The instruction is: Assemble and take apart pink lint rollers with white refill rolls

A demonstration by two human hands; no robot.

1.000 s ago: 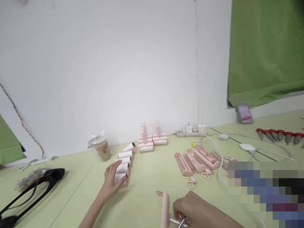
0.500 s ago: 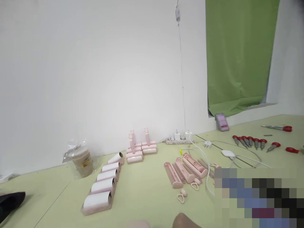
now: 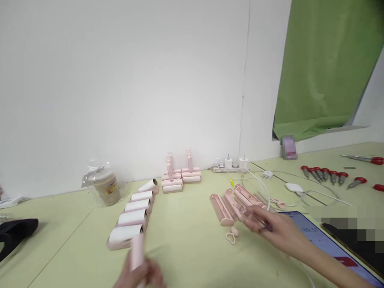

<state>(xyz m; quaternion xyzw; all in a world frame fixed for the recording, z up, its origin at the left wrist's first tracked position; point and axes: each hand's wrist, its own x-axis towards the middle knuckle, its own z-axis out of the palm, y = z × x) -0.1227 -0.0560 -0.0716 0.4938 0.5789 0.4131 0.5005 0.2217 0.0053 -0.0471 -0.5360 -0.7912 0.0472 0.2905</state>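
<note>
Up at head height now, a single worn camera, looking forward and down across the yellow-green table (image 3: 186, 224)! Dead ahead it's the white wall (image 3: 135, 80), filling more than half the frame from the top; the table takes the lower part, its far edge climbing towards the right. It's a wide view, too: black object (image 3: 22, 230) at lower left, green curtain (image 3: 327, 72) at upper right. Near the lens, left hand (image 3: 142, 272) at bottom centre-left, right hand (image 3: 276, 228) higher, at lower right.

Bagged cup (image 3: 107, 189), power strip (image 3: 230, 170), green curtain (image 3: 327, 72)
</note>
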